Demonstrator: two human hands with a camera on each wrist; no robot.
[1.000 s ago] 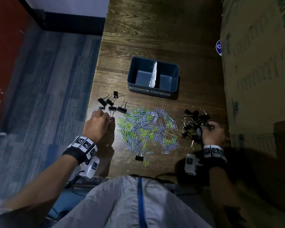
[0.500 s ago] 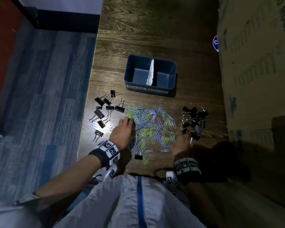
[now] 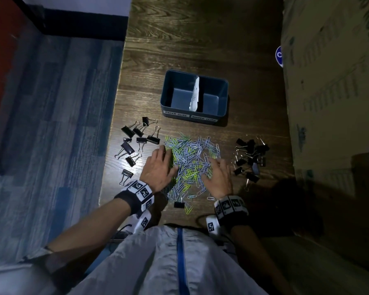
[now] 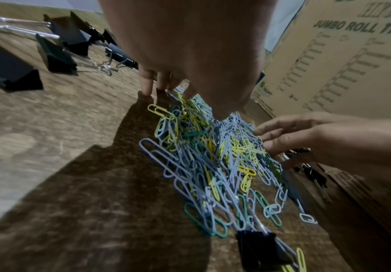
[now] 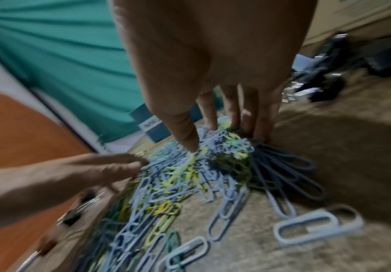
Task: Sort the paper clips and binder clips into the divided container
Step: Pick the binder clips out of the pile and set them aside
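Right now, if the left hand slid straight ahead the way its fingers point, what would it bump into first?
The left hand would first plough through the pile of blue, yellow and green paper clips under its fingertips; beyond that, probably the dark blue divided plastic container, though depth is hard to judge.

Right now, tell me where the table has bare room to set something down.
Bare wood lies beyond the container, toward the table's far edge, and between the container and the cardboard box. The near strip is crowded: left binder clips, paper clip pile under both hands, right binder clips.
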